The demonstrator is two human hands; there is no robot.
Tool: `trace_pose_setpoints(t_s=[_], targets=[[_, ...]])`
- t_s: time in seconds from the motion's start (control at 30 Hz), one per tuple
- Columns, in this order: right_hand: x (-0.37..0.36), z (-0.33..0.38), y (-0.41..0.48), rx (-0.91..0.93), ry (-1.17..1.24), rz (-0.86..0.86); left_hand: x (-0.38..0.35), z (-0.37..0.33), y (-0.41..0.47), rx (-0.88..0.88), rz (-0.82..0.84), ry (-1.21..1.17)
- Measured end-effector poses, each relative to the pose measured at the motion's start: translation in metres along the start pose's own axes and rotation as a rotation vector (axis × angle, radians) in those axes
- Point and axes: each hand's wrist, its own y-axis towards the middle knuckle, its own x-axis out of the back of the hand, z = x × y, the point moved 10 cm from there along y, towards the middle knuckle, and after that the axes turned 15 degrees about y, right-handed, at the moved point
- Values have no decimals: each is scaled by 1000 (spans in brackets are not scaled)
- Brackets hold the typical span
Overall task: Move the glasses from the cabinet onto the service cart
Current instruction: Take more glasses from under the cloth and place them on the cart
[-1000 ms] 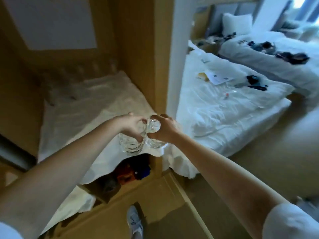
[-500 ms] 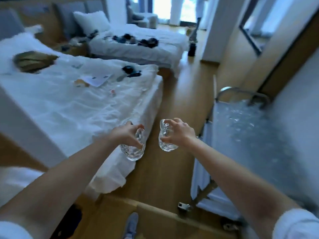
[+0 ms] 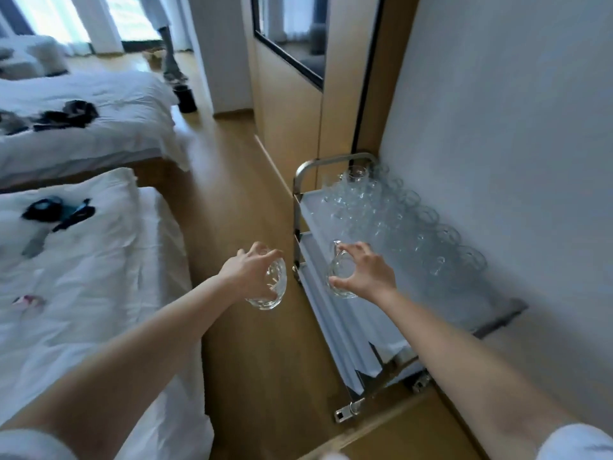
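We grip a glass in each hand. Our left hand (image 3: 247, 272) curls its fingers over the rim of a rounded cut-glass tumbler (image 3: 270, 290), its wall faceted with a star-like pattern. It hangs over the wooden floor (image 3: 238, 194), between the bed (image 3: 99, 260) and the cart. Our right hand (image 3: 365, 275) pinches a smoother, clear round glass (image 3: 340, 273) between thumb and curled fingers, held above the near part of the service cart (image 3: 311, 207), clear of the shelf.

The cart has a brushed-metal tubular frame with a rounded handle, pale flat shelves and a small castor (image 3: 346, 413) at its near corner. It stands against a plain white wall (image 3: 497, 127). Rows of clear glasses (image 3: 398, 214) crowd its top shelf along the wall side and the far end. The bed's white sheet is rumpled.
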Motion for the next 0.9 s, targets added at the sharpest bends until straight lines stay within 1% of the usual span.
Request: trace_pose_setpoints(t_s=[0.13,0.23,0.37,0.47,0.63,0.8,0.9], targets=[[-9,-31,9,-138,16,-12,-14,-16,49,-144,61,55],[-8,-70,25,-260,21,-40,-25,-40,95,-240,102,47],[-4,-123,56,-373,9,-54,-35,-76,151,-351,128,58],[2,-155,86,-424,8,-59,-36,-101,193,-425,157,95],[0,-175,115,-458,-6,-5,-33,-137,236,-554,190,148],[-10,-190,107,-508,-11,56,-41,-185,253,-760,245,260],[-11,-198,91,-576,-29,26,-50,-215,258,-911,248,313]])
